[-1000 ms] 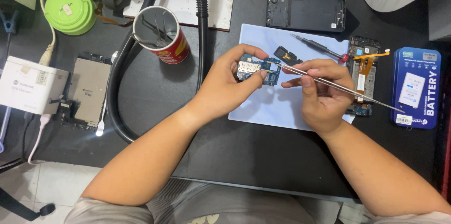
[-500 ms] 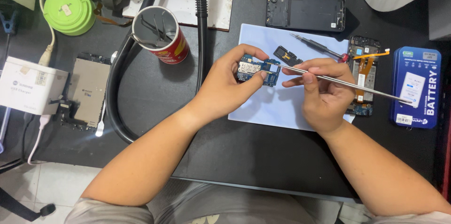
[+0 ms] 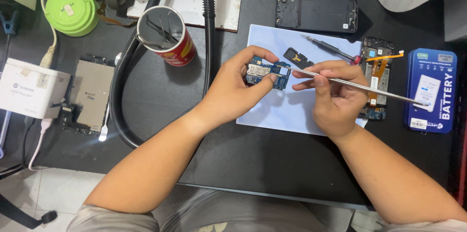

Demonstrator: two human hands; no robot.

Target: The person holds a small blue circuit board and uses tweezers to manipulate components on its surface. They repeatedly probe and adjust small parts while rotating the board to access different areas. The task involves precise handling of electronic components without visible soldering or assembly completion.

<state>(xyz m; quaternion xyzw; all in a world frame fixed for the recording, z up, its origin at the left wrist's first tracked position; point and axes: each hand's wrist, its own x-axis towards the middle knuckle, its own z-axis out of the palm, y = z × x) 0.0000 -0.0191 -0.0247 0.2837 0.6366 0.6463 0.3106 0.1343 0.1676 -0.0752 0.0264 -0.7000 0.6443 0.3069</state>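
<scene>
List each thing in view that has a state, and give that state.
circuit board: held above the mat, in left hand
metal tool: gripped by right hand, tip at board
phone back cover: detached, inside up
red can: upright, holding tools
screwdriver: lying on mat

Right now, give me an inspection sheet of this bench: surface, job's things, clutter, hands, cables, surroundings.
Surface: dark table with a pale blue mat under the hands.
Job's things: small blue circuit board pinched in the left hand; thin metal tool in the right hand, tip at the board's edge.
Clutter: red can with tools, green round container, phone back cover, opened phone frame, screwdriver, blue battery box.
Hands: both bare, both gripping.
Cables: black hose; white lead from a white charger.
Surroundings: pale tiled floor.
</scene>
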